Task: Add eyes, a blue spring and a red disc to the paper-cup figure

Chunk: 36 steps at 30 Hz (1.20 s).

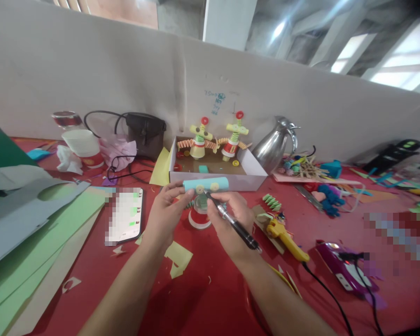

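Note:
My left hand (165, 211) has its fingers closed round the left end of a light blue paper tube (220, 182), held level above the table. Two small yellow paper circles are stuck on the tube's front. A black pen (237, 225) is gripped in my right hand (231, 219), its tip at the left circle. Just below the tube, partly hidden by both hands, stands a paper cup (199, 220) with a red band. Bits of folded paper show beside that cup.
Behind my hands, a white box (255, 179) holds two paper-cup figures. A steel jug (273, 144) leans right of it. A yellow glue gun (287, 240) and purple device (343, 268) with cables lie right. At left are a phone (128, 214) and coloured paper sheets (56, 233).

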Each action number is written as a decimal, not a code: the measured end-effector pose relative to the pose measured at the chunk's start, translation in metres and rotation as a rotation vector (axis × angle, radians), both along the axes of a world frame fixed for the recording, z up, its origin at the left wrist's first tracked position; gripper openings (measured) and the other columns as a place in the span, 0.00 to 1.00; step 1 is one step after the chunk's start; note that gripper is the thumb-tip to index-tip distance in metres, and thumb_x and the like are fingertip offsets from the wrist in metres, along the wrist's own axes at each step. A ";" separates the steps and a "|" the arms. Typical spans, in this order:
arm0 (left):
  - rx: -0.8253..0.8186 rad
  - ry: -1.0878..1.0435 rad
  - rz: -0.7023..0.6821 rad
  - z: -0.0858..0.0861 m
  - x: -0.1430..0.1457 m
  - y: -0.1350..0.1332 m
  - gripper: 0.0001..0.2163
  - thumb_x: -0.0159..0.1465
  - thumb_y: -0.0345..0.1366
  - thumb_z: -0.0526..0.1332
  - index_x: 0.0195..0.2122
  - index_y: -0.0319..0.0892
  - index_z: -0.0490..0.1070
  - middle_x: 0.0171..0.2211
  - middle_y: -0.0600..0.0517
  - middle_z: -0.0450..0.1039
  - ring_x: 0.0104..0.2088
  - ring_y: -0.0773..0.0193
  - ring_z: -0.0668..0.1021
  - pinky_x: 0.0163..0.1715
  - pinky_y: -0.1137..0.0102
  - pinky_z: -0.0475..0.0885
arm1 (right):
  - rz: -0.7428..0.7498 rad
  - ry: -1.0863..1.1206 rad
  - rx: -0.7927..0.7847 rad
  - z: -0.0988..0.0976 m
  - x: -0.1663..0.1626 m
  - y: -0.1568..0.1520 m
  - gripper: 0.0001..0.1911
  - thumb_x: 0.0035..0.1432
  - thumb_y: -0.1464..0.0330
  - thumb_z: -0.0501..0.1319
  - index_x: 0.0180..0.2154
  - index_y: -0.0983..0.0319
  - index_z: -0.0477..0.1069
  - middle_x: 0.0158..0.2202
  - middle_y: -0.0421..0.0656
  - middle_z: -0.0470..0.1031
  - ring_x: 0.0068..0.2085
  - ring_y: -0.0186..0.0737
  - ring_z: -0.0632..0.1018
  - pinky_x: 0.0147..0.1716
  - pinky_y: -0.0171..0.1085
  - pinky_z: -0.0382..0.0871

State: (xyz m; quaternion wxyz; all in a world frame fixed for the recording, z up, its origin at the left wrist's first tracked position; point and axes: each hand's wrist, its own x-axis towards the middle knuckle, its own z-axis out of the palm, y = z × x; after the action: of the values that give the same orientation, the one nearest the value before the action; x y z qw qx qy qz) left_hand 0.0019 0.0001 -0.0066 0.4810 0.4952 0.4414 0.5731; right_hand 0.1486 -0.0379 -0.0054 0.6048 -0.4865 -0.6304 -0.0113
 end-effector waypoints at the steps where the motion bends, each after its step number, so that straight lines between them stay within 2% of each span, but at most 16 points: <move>1: 0.002 0.001 -0.001 0.000 0.000 0.000 0.11 0.56 0.46 0.70 0.36 0.47 0.83 0.54 0.47 0.68 0.55 0.52 0.73 0.55 0.61 0.69 | 0.002 0.001 0.002 0.000 0.000 0.000 0.03 0.57 0.68 0.65 0.36 0.57 0.76 0.34 0.41 0.81 0.37 0.41 0.80 0.42 0.43 0.73; 22: -0.019 -0.009 0.004 0.005 0.002 0.000 0.12 0.54 0.48 0.70 0.33 0.46 0.83 0.53 0.47 0.68 0.57 0.50 0.71 0.55 0.61 0.68 | 0.004 -0.010 0.011 -0.001 0.000 0.000 0.03 0.56 0.69 0.65 0.35 0.57 0.75 0.34 0.41 0.81 0.38 0.42 0.81 0.43 0.45 0.73; 27: -0.026 -0.027 0.009 0.004 0.002 0.000 0.12 0.53 0.48 0.71 0.33 0.46 0.83 0.53 0.47 0.68 0.55 0.52 0.72 0.54 0.62 0.69 | -0.007 -0.002 0.014 0.000 -0.001 -0.002 0.03 0.56 0.69 0.65 0.35 0.57 0.75 0.34 0.41 0.81 0.38 0.42 0.80 0.44 0.45 0.73; 33: -0.026 -0.034 0.003 0.006 0.001 -0.001 0.12 0.54 0.47 0.70 0.33 0.45 0.82 0.55 0.46 0.68 0.54 0.53 0.74 0.53 0.63 0.69 | -0.056 0.145 -0.058 0.008 0.003 -0.011 0.04 0.57 0.66 0.65 0.35 0.58 0.75 0.33 0.41 0.80 0.37 0.42 0.80 0.40 0.43 0.74; 36: -0.070 -0.082 0.035 0.008 -0.001 -0.005 0.12 0.54 0.46 0.71 0.34 0.44 0.79 0.50 0.48 0.72 0.51 0.56 0.74 0.50 0.64 0.68 | -0.049 0.273 -0.103 0.017 0.007 -0.014 0.05 0.57 0.65 0.65 0.34 0.59 0.75 0.31 0.40 0.79 0.32 0.39 0.78 0.32 0.38 0.73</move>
State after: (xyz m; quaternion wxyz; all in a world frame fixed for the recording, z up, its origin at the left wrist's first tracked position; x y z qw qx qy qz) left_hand 0.0011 -0.0049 0.0018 0.5058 0.4463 0.4497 0.5855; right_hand 0.1557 -0.0524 0.0119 0.6589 -0.5289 -0.5300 0.0726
